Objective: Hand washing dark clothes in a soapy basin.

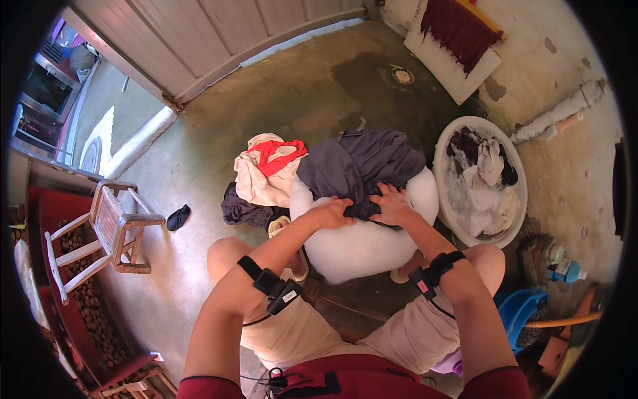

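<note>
A dark grey garment (361, 162) lies bunched over a mound of white suds (359, 247) between my knees. My left hand (333, 213) presses on its near left edge, and my right hand (392, 204) lies on its near right edge with the fingers spread. Whether the fingers grip the cloth is hard to tell. The vessel under the suds is hidden. Just left of the grey cloth are a cream garment (259, 184) with a red piece (274, 154) on it and a dark garment (244, 209). An oval basin (522, 199) at the right holds soapy clothes.
A wooden stool (107, 224) and a dark sock (178, 218) are on the left, beside red trays of round brown objects. A blue plastic container (521, 311) and a blue bottle (568, 271) stand at the lower right. A floor drain (402, 75) lies ahead, near a board with dark red cloth.
</note>
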Demonstrator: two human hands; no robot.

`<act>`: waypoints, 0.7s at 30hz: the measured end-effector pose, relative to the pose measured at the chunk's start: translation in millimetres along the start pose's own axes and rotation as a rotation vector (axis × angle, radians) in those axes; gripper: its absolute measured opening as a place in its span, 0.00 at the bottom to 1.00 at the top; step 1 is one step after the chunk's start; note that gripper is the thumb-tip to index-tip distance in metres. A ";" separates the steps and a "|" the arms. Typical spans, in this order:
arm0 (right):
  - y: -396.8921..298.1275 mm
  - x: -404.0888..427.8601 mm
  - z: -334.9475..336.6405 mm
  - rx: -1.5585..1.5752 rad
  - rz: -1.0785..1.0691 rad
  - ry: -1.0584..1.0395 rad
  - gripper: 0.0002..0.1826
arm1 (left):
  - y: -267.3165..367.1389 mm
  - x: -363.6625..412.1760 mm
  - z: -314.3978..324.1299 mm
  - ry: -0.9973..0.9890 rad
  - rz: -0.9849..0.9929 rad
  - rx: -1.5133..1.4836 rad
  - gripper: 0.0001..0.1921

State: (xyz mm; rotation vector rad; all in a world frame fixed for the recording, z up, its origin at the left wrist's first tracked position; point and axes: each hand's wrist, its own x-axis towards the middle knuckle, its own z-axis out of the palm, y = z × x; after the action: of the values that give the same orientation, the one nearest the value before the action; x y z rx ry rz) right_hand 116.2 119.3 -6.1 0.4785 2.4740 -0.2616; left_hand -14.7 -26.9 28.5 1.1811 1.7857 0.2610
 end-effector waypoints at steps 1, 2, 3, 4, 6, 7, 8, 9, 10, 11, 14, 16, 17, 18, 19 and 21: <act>0.2 1.3 1.0 0.003 0.003 -0.002 0.33 | 0.2 0.9 1.7 -0.005 0.002 0.001 0.33; 0.6 2.6 2.0 -0.005 0.013 -0.031 0.32 | 0.7 1.8 3.8 -0.044 -0.011 0.040 0.34; 2.0 3.4 3.4 -0.012 0.025 -0.060 0.31 | 3.3 2.1 5.3 -0.084 -0.022 0.079 0.35; 4.2 7.8 8.8 -0.007 0.030 -0.063 0.31 | 5.6 1.2 7.5 -0.100 -0.031 0.115 0.35; 6.5 17.7 18.6 0.054 0.024 -0.107 0.30 | 8.8 -1.2 7.8 -0.125 -0.020 0.129 0.35; 7.5 20.3 20.3 0.057 0.024 -0.110 0.30 | 8.7 -1.7 8.0 -0.143 -0.013 0.142 0.35; 8.3 23.6 21.6 0.100 0.028 -0.123 0.29 | 7.2 -0.7 7.7 -0.147 -0.014 0.142 0.35; 9.0 25.3 23.0 0.144 0.033 -0.136 0.28 | 6.0 0.5 7.2 -0.121 -0.012 0.126 0.35; 10.8 27.8 25.8 0.146 0.033 -0.140 0.28 | 4.9 1.4 6.8 -0.094 -0.010 0.111 0.35; 13.6 31.5 30.5 0.238 0.019 -0.135 0.27 | 4.4 1.5 6.9 -0.097 -0.011 0.110 0.35; 44.7 49.0 68.4 0.559 0.066 -0.074 0.26 | 12.5 13.1 4.8 -0.057 -0.022 0.050 0.39; 22.8 39.8 47.7 0.953 0.136 -0.104 0.20 | 5.7 3.4 3.2 -0.021 -0.065 0.056 0.42; 26.2 39.5 50.8 0.954 0.149 -0.099 0.20 | 10.2 4.1 3.5 0.007 -0.061 0.068 0.45; 29.6 39.3 53.9 1.212 0.188 -0.186 0.19 | 12.3 7.8 5.8 0.003 -0.047 0.070 0.45; 31.2 39.7 56.0 1.470 0.218 -0.277 0.19 | 11.5 11.7 9.0 -0.002 -0.027 0.066 0.48; 9.0 10.5 12.9 1.611 0.133 -0.256 0.15 | -2.7 12.7 14.2 0.003 -0.041 0.055 0.51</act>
State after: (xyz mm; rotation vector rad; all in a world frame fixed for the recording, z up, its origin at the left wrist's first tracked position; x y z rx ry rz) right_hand 118.5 126.6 -23.4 1.0759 1.4663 -2.0817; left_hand -6.3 -22.4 11.9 1.1819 1.8273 0.1912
